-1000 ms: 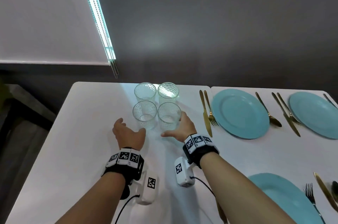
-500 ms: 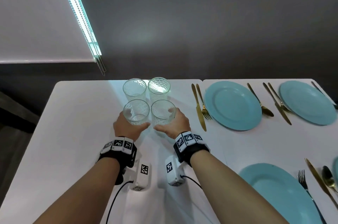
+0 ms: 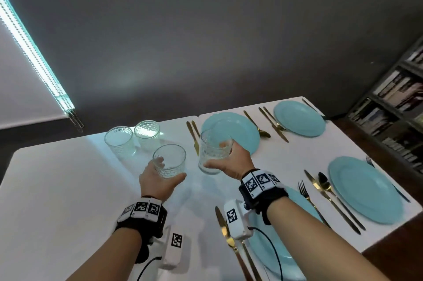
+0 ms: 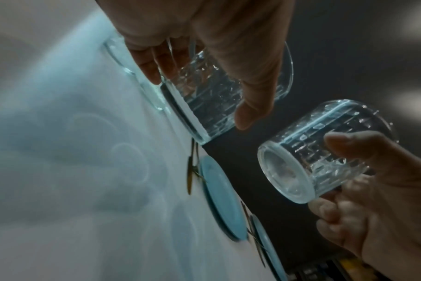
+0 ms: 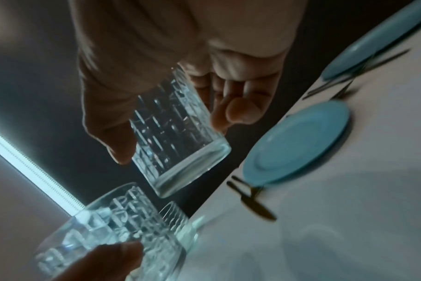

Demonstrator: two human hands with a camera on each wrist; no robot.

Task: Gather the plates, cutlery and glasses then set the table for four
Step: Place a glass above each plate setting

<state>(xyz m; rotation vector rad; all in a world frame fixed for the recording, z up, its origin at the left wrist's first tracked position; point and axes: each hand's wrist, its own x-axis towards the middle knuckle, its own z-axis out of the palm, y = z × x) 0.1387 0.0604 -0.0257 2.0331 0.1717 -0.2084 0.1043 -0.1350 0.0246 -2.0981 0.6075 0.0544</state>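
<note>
Left hand: the left hand (image 3: pixel 160 181) is wrapped round a clear patterned tumbler, thumb on the near side, fingers showing through the glass on the far side.
Left glass: this left-hand glass (image 3: pixel 169 161) is up off the table, upright, rim open to the ceiling; the left wrist view shows its thick base clear of the surface.
Right hand: the right hand (image 3: pixel 231 160) is clamped on its own tumbler, thumb low across the near wall, fingers curled round the far side.
Right glass: the right-hand glass (image 3: pixel 214 151) rides a touch higher than its partner, tipped slightly, in front of the far-left plate (image 3: pixel 242 129).
Spare glasses: two more, a back-left glass (image 3: pixel 119 141) and a back-right glass (image 3: pixel 147 133), stand side by side on the table behind the lifted pair.
Table: the white table (image 3: pixel 57 189) carries four turquoise plates: the far-left one, a far-right plate (image 3: pixel 299 118), a near-right plate (image 3: pixel 364 189) and a near plate (image 3: pixel 295 216) partly under the right forearm.
Cutlery: gold pieces flank the plates, among them a knife and fork (image 3: pixel 193 134) left of the far-left plate and a spoon (image 3: pixel 258 126) on its right.
Backdrop: a bookshelf (image 3: pixel 396 106) fills the right edge.
</note>
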